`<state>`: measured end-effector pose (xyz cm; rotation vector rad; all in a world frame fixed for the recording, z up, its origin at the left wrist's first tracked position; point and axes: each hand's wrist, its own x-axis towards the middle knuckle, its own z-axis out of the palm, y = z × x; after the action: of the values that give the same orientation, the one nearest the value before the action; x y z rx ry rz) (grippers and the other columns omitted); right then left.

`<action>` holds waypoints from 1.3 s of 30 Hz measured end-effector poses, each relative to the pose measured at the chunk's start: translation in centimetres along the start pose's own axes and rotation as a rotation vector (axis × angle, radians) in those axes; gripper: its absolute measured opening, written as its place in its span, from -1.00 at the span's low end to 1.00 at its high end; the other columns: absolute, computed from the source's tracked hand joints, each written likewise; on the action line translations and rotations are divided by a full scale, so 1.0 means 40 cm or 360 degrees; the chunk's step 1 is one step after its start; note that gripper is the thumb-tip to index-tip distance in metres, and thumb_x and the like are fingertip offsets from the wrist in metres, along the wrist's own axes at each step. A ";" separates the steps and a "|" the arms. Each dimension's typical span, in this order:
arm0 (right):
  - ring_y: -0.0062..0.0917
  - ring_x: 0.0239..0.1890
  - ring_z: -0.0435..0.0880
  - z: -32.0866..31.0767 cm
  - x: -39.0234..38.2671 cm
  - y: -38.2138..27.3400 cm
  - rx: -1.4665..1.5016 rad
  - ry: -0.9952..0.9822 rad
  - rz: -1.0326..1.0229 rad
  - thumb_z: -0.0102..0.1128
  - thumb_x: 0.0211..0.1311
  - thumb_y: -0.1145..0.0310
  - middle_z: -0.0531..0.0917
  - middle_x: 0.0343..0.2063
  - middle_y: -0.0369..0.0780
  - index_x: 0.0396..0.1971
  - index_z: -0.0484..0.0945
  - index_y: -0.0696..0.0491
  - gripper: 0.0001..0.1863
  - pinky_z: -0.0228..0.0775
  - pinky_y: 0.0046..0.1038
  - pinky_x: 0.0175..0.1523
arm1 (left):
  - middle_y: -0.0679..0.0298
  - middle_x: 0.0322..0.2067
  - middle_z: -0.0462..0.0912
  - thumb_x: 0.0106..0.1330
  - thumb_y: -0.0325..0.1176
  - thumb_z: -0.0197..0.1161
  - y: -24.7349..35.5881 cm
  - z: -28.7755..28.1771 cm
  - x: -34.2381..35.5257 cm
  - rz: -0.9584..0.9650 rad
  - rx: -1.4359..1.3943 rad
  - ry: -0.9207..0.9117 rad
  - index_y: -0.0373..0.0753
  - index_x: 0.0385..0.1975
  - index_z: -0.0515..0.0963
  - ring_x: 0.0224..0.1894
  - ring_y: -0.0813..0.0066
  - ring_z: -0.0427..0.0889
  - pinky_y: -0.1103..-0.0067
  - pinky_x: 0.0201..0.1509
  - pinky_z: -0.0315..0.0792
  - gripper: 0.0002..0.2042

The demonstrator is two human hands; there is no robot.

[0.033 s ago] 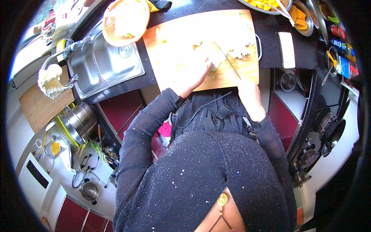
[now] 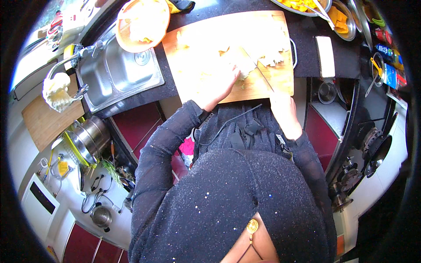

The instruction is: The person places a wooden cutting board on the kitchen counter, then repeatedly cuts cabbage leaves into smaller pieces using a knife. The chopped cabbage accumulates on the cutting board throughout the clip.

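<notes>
Nothing has visibly shifted: left hand [image 2: 221,83] still presses flat on the pale food [image 2: 245,70] mid-board. Right hand [image 2: 280,107] grips the knife [image 2: 258,70], blade running toward the cutting board [image 2: 197,57]'s far edge, just right of the food.

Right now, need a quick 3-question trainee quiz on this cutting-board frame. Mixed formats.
1. True or false: the right hand holds a knife over the wooden cutting board.
2. What does the left hand press down on?
A. the orange colander
B. pale chopped vegetable
C. the tap
3. Fill in: the orange colander sits at the far edge of the steel ____.

Key: 1 true; 2 B; 3 sink.
</notes>
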<state>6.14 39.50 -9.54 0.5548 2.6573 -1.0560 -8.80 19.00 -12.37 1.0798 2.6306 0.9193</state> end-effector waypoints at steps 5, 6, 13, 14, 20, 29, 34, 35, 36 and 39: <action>-0.07 -0.49 0.66 0.014 -0.023 -0.022 -0.0417 -0.0118 -0.0046 0.10 0.32 0.31 0.62 -0.55 0.04 -0.39 0.61 0.18 -0.76 0.50 -0.15 -0.38 | 0.08 -0.20 0.59 0.33 -0.29 0.07 0.008 -0.015 -0.012 -0.0160 -0.0001 -0.0214 -0.25 -0.17 0.54 -0.09 0.14 0.55 0.38 0.02 0.42 -0.78; -0.08 -0.50 0.66 0.028 -0.021 -0.022 -0.0518 -0.0113 -0.0039 0.10 0.32 0.31 0.62 -0.55 0.03 -0.39 0.61 0.18 -0.76 0.50 -0.15 -0.38 | 0.08 -0.19 0.60 0.33 -0.29 0.07 0.013 -0.023 -0.008 -0.0172 -0.0029 -0.0195 -0.25 -0.16 0.54 -0.09 0.14 0.55 0.38 0.03 0.42 -0.78; -0.06 -0.41 0.66 0.049 0.037 0.025 -0.0078 -0.0056 -0.0130 0.10 0.29 0.30 0.63 -0.52 0.04 -0.33 0.61 0.18 -0.76 0.47 -0.18 -0.34 | 0.10 -0.09 0.61 0.34 -0.31 0.08 0.020 -0.046 0.011 -0.0276 0.0027 -0.0505 -0.25 -0.06 0.55 0.00 0.12 0.55 0.38 0.12 0.41 -0.74; -0.06 -0.40 0.66 0.038 0.036 0.026 -0.0014 -0.0003 -0.0092 0.10 0.29 0.30 0.63 -0.50 0.04 -0.33 0.61 0.17 -0.76 0.48 -0.18 -0.33 | 0.10 -0.08 0.61 0.35 -0.31 0.08 0.020 -0.041 0.010 -0.0240 0.0037 -0.0444 -0.26 -0.05 0.55 0.02 0.12 0.54 0.38 0.14 0.41 -0.73; 0.00 -0.32 0.65 -0.036 -0.004 -0.006 0.0050 -0.0093 0.0122 0.08 0.33 0.28 0.64 -0.42 0.08 -0.17 0.63 0.12 -0.74 0.48 -0.17 -0.28 | 0.07 -0.06 0.56 0.36 -0.36 -0.01 0.018 -0.010 -0.006 0.0076 -0.0129 -0.0134 -0.29 -0.10 0.51 0.05 0.12 0.49 0.33 0.22 0.34 -0.76; -0.04 -0.39 0.66 -0.020 -0.041 -0.034 -0.0233 -0.0202 0.0018 0.07 0.36 0.28 0.64 -0.46 0.06 -0.26 0.62 0.14 -0.76 0.51 -0.13 -0.33 | 0.12 -0.12 0.49 0.32 -0.39 -0.04 -0.032 -0.006 -0.042 -0.0217 -0.0320 -0.0463 -0.28 -0.19 0.47 0.06 0.20 0.44 0.34 0.32 0.22 -0.81; -0.19 -0.54 0.67 0.042 -0.023 -0.009 -0.0593 -0.0055 -0.0221 0.07 0.28 0.37 0.62 -0.59 -0.07 -0.39 0.60 0.12 -0.83 0.53 -0.29 -0.45 | 0.13 -0.14 0.43 0.34 -0.38 -0.04 -0.048 0.034 -0.062 -0.0121 -0.0228 -0.0379 -0.23 -0.16 0.40 0.02 0.22 0.43 0.36 0.31 0.21 -0.84; -0.13 -0.49 0.67 0.052 -0.008 -0.003 -0.0494 -0.0119 -0.0155 0.07 0.30 0.35 0.63 -0.56 -0.03 -0.39 0.60 0.15 -0.80 0.53 -0.23 -0.42 | 0.12 -0.03 0.42 0.35 -0.37 -0.02 -0.051 0.040 -0.063 -0.0277 -0.0467 -0.0419 -0.20 -0.10 0.39 0.08 0.19 0.42 0.37 0.28 0.24 -0.81; -0.07 -0.45 0.67 0.057 0.003 0.001 -0.0394 -0.0180 -0.0091 0.07 0.31 0.33 0.64 -0.52 0.02 -0.38 0.60 0.18 -0.77 0.53 -0.17 -0.39 | 0.11 0.01 0.42 0.36 -0.36 -0.01 -0.052 0.041 -0.067 -0.0377 -0.0639 -0.0440 -0.18 -0.07 0.40 0.10 0.18 0.41 0.37 0.27 0.26 -0.81; -0.16 -0.51 0.69 0.054 0.016 0.000 -0.0394 0.0101 -0.0292 0.04 0.25 0.41 0.63 -0.58 -0.04 -0.39 0.59 0.11 -0.84 0.53 -0.22 -0.43 | 0.13 0.03 0.47 0.39 -0.35 -0.01 -0.044 0.028 -0.072 -0.0520 -0.0868 -0.0466 -0.16 -0.08 0.44 0.13 0.18 0.42 0.35 0.26 0.29 -0.82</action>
<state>5.70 38.15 -11.30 0.3042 2.8820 -0.7453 -7.33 16.60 -14.57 0.5758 2.0510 1.1924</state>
